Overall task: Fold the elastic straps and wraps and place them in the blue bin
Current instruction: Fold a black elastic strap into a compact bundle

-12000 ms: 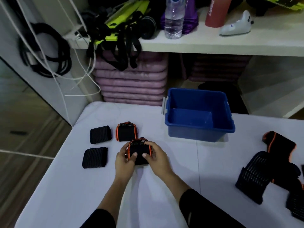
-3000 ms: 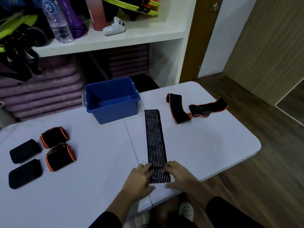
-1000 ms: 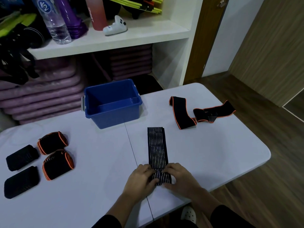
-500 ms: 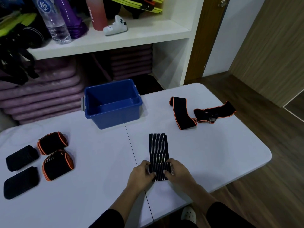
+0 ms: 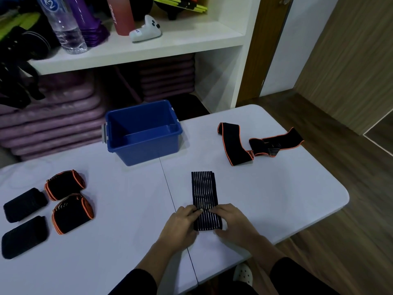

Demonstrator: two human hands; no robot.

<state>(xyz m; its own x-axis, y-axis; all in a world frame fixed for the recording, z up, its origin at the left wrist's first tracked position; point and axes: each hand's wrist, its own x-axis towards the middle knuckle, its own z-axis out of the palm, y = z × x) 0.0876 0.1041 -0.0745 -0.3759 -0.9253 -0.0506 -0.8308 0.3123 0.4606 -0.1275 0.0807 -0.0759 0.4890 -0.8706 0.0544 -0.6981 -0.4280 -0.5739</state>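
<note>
**Both hands on the wrap, bin standing empty**

The striped wrap (image 5: 204,192) is lying flat on the table (image 5: 276,199), just right of the table's centre seam, running away from the person toward the bin (image 5: 146,149). Its far end is stopping well short of the bin. Its near end is looking thicker, doubled over on itself.

The left hand (image 5: 180,227) is gripping that near end from the left, with fingers curling over the top of the fabric. The right hand (image 5: 235,224) is doing the same from the right, its thumb lying along the near edge (fingertips of the two hands are almost meeting across the stripes). Both wrists are resting low on the table.

The bin is sitting at the back of the table, left of the seam, with nothing showing inside it.

Two orange-edged straps are lying unfolded at the far right: one (image 5: 234,143) is angling toward the person, the other (image 5: 276,143) is stretching out to the right, and their ends are touching.

At the left, two orange-trimmed rolls (image 5: 64,185) (image 5: 72,213) are sitting one behind the other. Just left of them, two plain black bundles (image 5: 24,204) (image 5: 23,237) are lying in the same arrangement.

Behind the table a white shelf (image 5: 170,42) is carrying a water bottle (image 5: 63,26) and a white controller (image 5: 146,30). Purple mats (image 5: 53,116) are lying stacked beneath it.
</note>
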